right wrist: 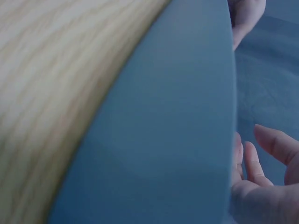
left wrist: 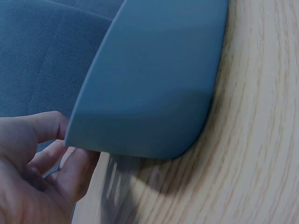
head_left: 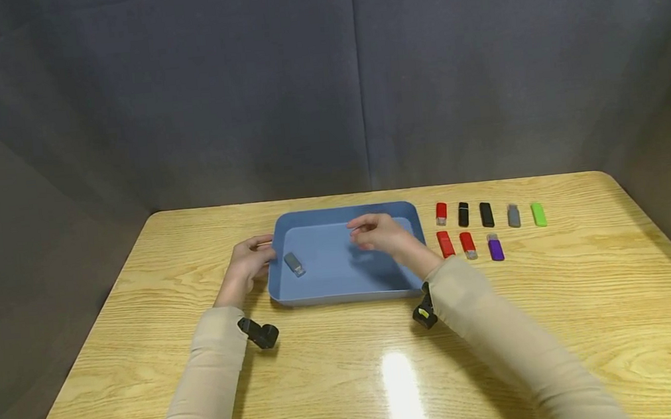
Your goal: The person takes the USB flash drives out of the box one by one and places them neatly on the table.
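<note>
A shallow blue tray (head_left: 343, 298) sits on the table, and a grey USB flash drive (head_left: 294, 264) lies aslant in its left part. My left hand (head_left: 248, 260) holds the tray's left rim; in the left wrist view its thumb is at the inner side of the tray wall (left wrist: 154, 79), the other fingers outside it. Over the tray's right half hovers my right hand (head_left: 378, 234), thumb and fingers apart with nothing between them. The right wrist view shows these parted fingers (right wrist: 254, 165) behind the tray wall, which covers part of the hand.
To the tray's right lie two rows of USB flash drives: several in back, including a grey one (head_left: 513, 216) and a green one (head_left: 538, 214), and in front two red ones and a purple one (head_left: 496, 247). Dark curtains (head_left: 243, 111) surround the wooden table (head_left: 337, 369).
</note>
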Available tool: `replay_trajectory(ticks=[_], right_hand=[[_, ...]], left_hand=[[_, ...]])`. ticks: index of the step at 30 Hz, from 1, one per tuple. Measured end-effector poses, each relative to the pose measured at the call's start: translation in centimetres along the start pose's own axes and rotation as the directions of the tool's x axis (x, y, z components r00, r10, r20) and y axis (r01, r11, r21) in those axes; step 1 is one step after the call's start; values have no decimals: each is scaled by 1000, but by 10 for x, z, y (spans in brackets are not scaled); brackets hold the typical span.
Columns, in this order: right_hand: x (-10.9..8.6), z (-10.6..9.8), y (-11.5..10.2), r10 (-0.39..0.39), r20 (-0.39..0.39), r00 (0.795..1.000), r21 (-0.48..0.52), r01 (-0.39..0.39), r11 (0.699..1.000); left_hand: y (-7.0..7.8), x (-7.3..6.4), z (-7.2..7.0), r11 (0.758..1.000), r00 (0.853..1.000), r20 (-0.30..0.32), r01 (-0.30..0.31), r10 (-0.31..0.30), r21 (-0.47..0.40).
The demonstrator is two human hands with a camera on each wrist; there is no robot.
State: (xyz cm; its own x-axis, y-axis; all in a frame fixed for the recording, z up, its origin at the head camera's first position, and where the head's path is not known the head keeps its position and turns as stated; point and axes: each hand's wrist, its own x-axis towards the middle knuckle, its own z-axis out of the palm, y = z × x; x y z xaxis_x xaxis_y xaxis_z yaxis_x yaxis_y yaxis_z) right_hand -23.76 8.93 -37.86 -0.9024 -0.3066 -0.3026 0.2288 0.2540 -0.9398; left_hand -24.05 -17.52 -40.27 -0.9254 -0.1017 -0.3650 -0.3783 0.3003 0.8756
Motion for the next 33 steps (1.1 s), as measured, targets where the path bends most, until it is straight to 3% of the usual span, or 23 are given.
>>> replay_trajectory(ticks=[19,27,33], right_hand=[[19,53,4,5,28,1000,139,-9,990],[23,67,6,17,4,1000,135,-18,991],[27,76,11,-1,-19,1000,61,2,998]], left_hand=[[2,1,1,1000,1000,11,15,-15,-6],[2,0,0,1000,1000,22,8,-8,-10],[2,-1,0,999,999,30,18,-17,-35]])
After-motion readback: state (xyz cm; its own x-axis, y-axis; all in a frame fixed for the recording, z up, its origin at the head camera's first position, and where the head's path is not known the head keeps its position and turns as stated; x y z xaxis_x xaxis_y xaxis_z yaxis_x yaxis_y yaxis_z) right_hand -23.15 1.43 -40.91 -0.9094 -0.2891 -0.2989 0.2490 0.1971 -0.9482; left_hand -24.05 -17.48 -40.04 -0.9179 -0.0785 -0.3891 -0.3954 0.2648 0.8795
